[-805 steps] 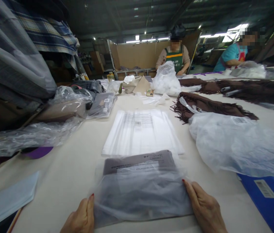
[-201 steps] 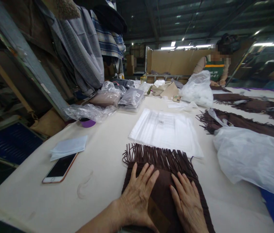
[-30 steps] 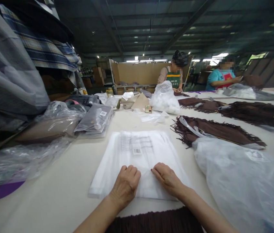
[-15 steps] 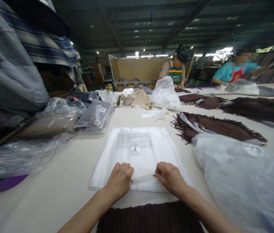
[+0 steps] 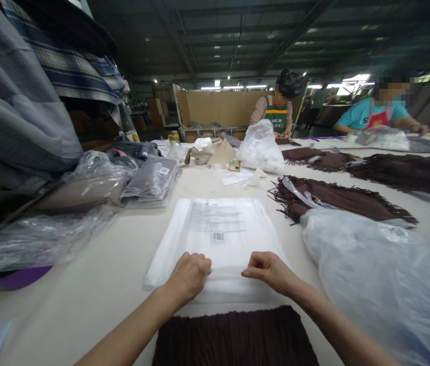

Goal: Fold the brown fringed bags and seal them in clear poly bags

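A stack of clear plastic bags (image 5: 234, 216) lies flat in front of me, with printed lines and a barcode sticker (image 5: 218, 237) on the top one. My left hand (image 5: 190, 274) is closed, its curled fingers gripping the near edge of the top bag. On the other side of that edge, my right hand (image 5: 270, 272) pinches the plastic between thumb and forefinger. Just below the stack, closest to me, rests a dark brown fringed textile (image 5: 234, 338), partly cut off by the frame's bottom.
Packed grey items in plastic (image 5: 152, 180) lie to the left. At right are a brown fringed scarf (image 5: 344, 201) and a large translucent plastic bag (image 5: 375, 284). A crumpled white bag (image 5: 260, 147) stands farther back. Two people (image 5: 274, 112) work across the table.
Both hands keep their grip at the near edge of the top bag, the right shifting only slightly. The view has moved a little. The co-worker at far right has lowered an arm.
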`<state>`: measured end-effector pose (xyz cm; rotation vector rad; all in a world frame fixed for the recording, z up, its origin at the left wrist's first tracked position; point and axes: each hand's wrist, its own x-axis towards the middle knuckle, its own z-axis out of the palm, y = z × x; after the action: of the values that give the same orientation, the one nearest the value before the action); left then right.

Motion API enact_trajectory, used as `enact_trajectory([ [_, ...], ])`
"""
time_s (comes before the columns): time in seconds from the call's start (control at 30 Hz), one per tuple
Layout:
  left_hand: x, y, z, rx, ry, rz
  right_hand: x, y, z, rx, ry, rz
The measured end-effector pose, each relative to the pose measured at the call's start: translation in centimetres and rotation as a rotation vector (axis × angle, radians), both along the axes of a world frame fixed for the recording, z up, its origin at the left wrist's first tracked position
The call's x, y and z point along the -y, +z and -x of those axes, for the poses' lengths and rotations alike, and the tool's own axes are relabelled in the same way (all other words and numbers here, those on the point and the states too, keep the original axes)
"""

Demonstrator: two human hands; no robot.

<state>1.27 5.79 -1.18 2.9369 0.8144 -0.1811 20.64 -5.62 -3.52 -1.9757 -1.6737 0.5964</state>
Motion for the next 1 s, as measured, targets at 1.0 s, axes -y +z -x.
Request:
enact_trajectory([
  [1.0,1.7,-3.1,8.7,1.481,1.206,1.084,7.2,-2.7,-1.3,-1.093,-0.674,-0.289],
])
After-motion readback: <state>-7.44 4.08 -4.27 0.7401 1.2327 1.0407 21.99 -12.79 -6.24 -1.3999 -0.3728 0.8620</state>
